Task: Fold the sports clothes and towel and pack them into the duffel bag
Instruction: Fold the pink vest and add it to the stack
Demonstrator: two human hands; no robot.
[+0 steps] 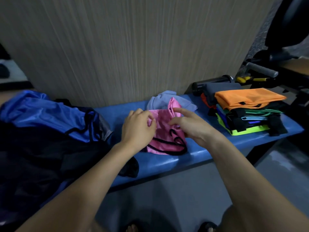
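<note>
A pink mesh garment with black trim lies partly folded in the middle of the blue bench. My left hand pinches its left edge between thumb and fingers. My right hand rests on its right side, index finger stretched out, the other fingers curled into the fabric. Behind the pink garment sits a crumpled light blue cloth. A blue and black duffel bag fills the left end of the bench. On the right stands a stack of folded clothes with an orange piece on top.
A wood-grain wall panel rises directly behind the bench. Black gym equipment with a padded roller and a black cylinder stands at the right rear. Grey floor lies in front of the bench, with my feet at the bottom edge.
</note>
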